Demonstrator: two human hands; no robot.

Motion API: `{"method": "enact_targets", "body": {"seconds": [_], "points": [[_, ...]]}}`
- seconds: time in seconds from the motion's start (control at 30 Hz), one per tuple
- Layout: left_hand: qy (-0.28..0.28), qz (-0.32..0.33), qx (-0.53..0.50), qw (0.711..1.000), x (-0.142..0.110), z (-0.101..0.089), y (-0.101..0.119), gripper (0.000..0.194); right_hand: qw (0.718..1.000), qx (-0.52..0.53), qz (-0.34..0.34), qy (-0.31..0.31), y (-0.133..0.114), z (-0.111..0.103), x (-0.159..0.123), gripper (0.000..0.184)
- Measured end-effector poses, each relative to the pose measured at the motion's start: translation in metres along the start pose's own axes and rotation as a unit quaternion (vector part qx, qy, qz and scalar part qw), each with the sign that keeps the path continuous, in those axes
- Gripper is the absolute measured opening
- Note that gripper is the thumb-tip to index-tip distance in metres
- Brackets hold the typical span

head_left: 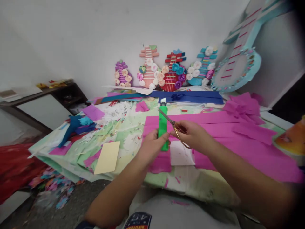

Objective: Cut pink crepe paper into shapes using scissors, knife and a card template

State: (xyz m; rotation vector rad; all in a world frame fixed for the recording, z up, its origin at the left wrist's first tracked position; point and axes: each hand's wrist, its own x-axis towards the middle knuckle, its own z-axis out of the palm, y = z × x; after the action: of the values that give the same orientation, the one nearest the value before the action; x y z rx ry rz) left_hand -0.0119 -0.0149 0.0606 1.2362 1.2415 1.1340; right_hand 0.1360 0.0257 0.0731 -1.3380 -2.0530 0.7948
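Observation:
My left hand (156, 143) is closed on a flat bright green strip (163, 122) that looks like folded paper, held upright above the table. The fingers and thumb of my right hand (190, 133) are in the handles of a pair of scissors (172, 122) with gold-coloured loops. Their blades point up and left and cross over the right edge of the green strip; I cannot tell whether they bite into it. Beneath both hands lie sheets of magenta crepe paper (212, 127), with a white piece of paper (182, 154) among them.
A cream card (107, 158) lies at the left front, near blue paper scraps (81, 125) and white shredded strips (116, 111). Blue paper (205, 97) stretches along the back. Several flower-decorated paper instruments (172, 71) lean against the wall. An orange container (292, 136) stands at right.

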Motion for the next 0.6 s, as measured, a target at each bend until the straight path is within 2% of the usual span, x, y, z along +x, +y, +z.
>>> {"method": "enact_targets", "body": {"seconds": [0.07, 0.13, 0.2, 0.27, 0.37, 0.43, 0.5, 0.57, 0.6], "points": [[0.051, 0.014, 0.042, 0.998, 0.003, -0.018, -0.003, 0.023, 0.996, -0.083, -0.008, -0.015, 0.009, -0.007, 0.0, 0.025], [0.092, 0.036, 0.123, 0.987, 0.007, -0.036, -0.008, 0.021, 0.991, -0.127, 0.013, -0.039, 0.022, -0.012, -0.002, 0.026], [0.161, 0.041, 0.23, 0.959, 0.012, -0.052, -0.015, 0.021, 0.984, -0.165, 0.044, -0.05, 0.035, -0.013, -0.007, 0.025], [0.211, 0.028, 0.265, 0.941, 0.014, -0.064, -0.024, 0.023, 0.978, -0.192, 0.054, -0.054, 0.044, -0.012, -0.013, 0.025], [0.215, 0.024, 0.256, 0.942, 0.011, -0.073, -0.035, 0.026, 0.979, -0.19, 0.042, -0.064, 0.054, -0.015, -0.025, 0.024], [0.217, 0.021, 0.264, 0.94, 0.005, -0.076, -0.04, 0.027, 0.975, -0.202, 0.082, -0.05, 0.061, -0.027, -0.033, 0.025], [0.231, 0.011, 0.264, 0.936, -0.001, -0.078, -0.042, 0.027, 0.951, -0.261, 0.167, -0.004, 0.071, -0.046, -0.043, 0.032], [0.233, -0.008, 0.29, 0.928, -0.006, -0.079, -0.042, 0.023, 0.9, -0.353, 0.251, 0.054, 0.086, -0.071, -0.054, 0.039], [0.232, -0.015, 0.301, 0.925, -0.007, -0.08, -0.041, 0.022, 0.879, -0.389, 0.266, 0.071, 0.094, -0.083, -0.06, 0.039]]}}
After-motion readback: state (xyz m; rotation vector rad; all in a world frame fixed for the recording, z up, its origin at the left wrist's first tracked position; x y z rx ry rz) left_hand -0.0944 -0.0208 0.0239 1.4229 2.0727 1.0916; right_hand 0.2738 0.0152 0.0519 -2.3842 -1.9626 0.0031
